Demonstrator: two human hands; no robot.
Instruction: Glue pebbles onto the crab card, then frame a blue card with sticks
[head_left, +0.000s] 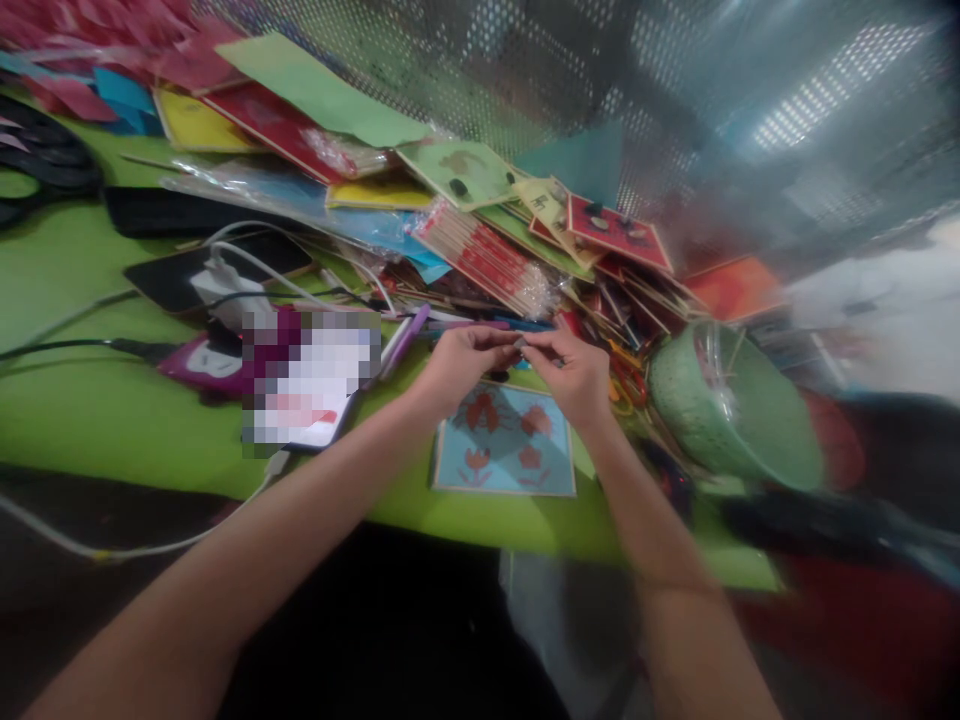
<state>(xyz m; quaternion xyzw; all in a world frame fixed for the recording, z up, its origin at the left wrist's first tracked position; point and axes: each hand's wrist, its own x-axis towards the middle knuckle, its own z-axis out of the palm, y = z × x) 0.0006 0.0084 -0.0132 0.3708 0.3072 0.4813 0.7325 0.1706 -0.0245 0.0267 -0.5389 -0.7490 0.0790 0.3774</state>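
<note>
One bright green tabletop (112, 435) runs across in front of us, and behind it hangs a silvery perforated sheet (697, 110). Along the table's far side we have a long heap of coloured cards and papers (330, 90), mostly red, green and yellow, overlapping at many angles. To our right stands a pale green basket (679, 415), tilted, with some clear wrapping inside.

The blue card (504, 445) lies flat near the front edge of the table, between our forearms; it carries four reddish figures in two rows, the lower two like flowers. Left of it we see a phone (319, 385), its screen lit but blurred over, just beside a magenta power strip (196, 368). Beyond our hands rests a clear-wrapped pack of red and pale sticks (480, 255).

Our left hand (469, 358) and right hand (576, 372) meet above the card's far edge, fingers curled, each with thumb and forefinger pinched at the same spot. Near the right hand lie orange-handled scissors (628, 385); left of the other, a purple marker (409, 340). Smallest of all, a grey piece (519, 344) sits between our fingertips, too small for us to tell its shape.
</note>
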